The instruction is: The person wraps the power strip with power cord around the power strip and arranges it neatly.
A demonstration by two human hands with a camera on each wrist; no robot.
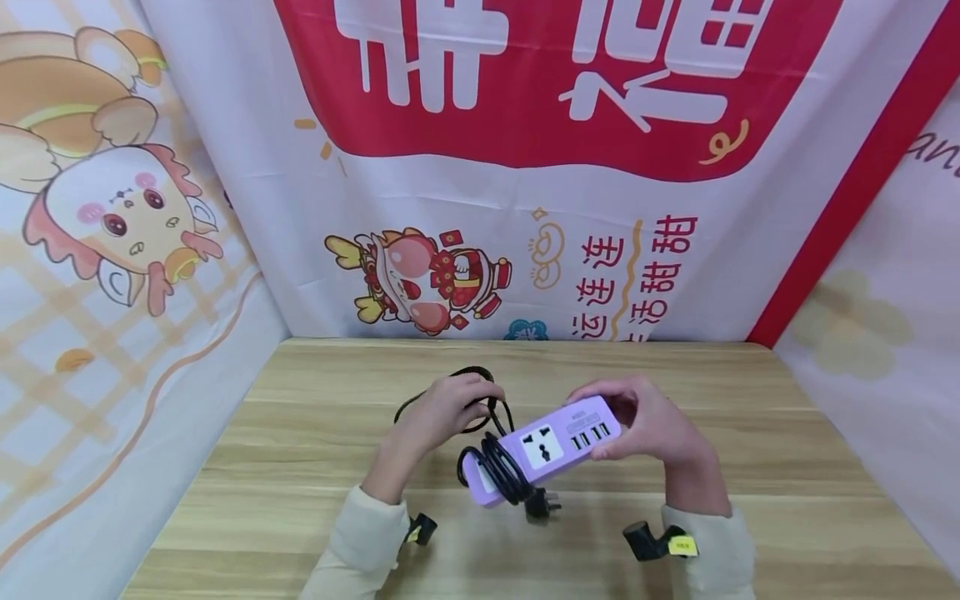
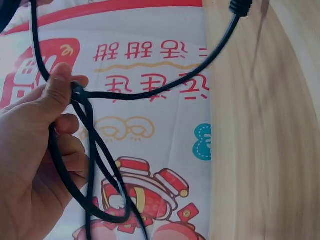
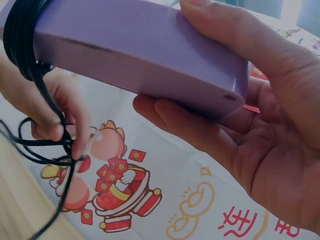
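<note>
A purple power strip with a white socket and several USB ports is tilted above the table. My right hand grips its right end, thumb on one side and fingers on the other, as the right wrist view shows. Black cord is wound in several turns round the strip's left end, and the plug hangs below it. My left hand pinches a loose loop of the same cord between thumb and fingers, to the left of the strip.
A wood-grain table lies under both hands. Behind it hangs a printed white and red cloth, with another printed cloth at the left. Small black devices are strapped at both wrists.
</note>
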